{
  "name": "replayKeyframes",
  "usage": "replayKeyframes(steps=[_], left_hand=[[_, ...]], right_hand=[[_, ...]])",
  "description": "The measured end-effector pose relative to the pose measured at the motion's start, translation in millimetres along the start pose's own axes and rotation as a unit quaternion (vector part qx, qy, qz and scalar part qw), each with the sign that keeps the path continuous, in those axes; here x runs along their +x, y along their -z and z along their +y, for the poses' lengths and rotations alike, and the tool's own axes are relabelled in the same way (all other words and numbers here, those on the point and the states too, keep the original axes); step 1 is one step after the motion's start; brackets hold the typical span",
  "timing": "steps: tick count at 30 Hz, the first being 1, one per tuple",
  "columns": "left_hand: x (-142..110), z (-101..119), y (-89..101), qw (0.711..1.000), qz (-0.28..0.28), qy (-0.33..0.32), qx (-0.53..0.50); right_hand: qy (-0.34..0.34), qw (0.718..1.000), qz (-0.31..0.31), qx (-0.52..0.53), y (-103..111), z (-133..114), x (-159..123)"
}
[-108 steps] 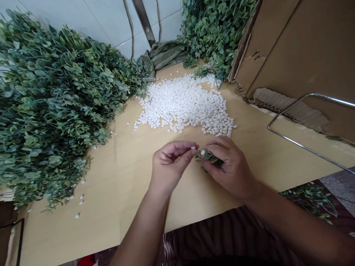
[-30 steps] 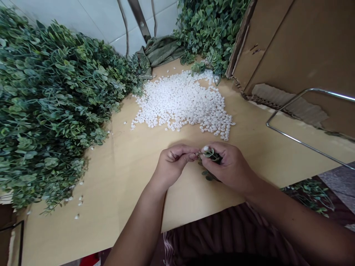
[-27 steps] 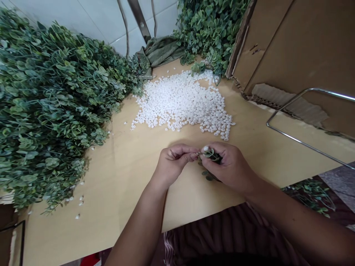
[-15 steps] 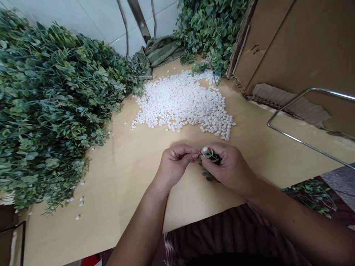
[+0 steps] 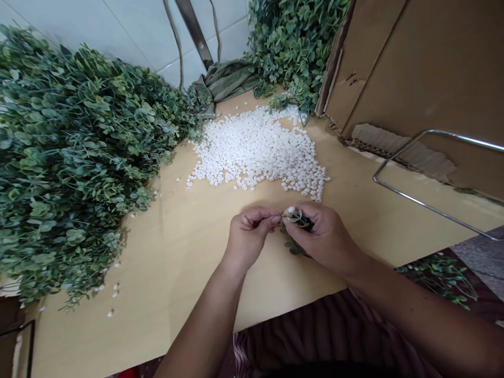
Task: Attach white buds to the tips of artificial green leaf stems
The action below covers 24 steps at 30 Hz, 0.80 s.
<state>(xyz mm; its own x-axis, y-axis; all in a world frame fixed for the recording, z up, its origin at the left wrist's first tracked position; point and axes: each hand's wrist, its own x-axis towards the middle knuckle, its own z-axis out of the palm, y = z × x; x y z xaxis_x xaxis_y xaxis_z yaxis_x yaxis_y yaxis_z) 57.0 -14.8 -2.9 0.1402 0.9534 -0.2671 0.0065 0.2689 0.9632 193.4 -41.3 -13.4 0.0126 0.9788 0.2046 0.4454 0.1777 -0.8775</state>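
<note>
My right hand [image 5: 321, 231] is closed around a sprig of green leaves [image 5: 300, 220], with some leaves hanging below the fingers. A small white bead-like piece [image 5: 291, 209] shows at the top of the sprig, by the right thumb. My left hand [image 5: 252, 231] pinches the thin tip of the same sprig, its fingertips almost meeting the right thumb. What exactly lies between the left fingertips is too small to make out. Beyond both hands spreads a heap of small white pieces [image 5: 255, 149] on the tan tabletop [image 5: 197, 252].
A large mass of leafy greenery [image 5: 79, 157] covers the left side. More greenery [image 5: 295, 47] stands at the back beside a cardboard box [image 5: 413, 68]. A bent metal wire frame [image 5: 429, 201] juts in from the right. Leafy sprigs [image 5: 437, 275] lie below the table's right edge.
Both hands keep nearly the same hold on the sprig, with only slight finger movement. The view has shifted a little.
</note>
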Motion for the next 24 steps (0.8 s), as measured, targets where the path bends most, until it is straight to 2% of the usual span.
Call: replayKeyframes(steps=[11, 19, 22, 24], left_hand=[[1, -4, -0.1, 1.000, 0.004, -0.028, 0.010], [4, -5, -1.5, 1.000, -0.019, -0.002, -0.001], [2, -3, 1.6, 0.999, -0.030, -0.029, -0.003], [1, 1, 10.0, 0.998, -0.008, -0.060, 0.004]], right_hand=[[0.023, 0.999, 0.003, -0.023, -1, 1, 1], [0.028, 0.999, -0.018, -0.034, -2, 3, 4], [0.049, 0.998, -0.027, -0.005, 5, 8, -4], [0.060, 0.997, -0.053, 0.021, 16, 16, -18]])
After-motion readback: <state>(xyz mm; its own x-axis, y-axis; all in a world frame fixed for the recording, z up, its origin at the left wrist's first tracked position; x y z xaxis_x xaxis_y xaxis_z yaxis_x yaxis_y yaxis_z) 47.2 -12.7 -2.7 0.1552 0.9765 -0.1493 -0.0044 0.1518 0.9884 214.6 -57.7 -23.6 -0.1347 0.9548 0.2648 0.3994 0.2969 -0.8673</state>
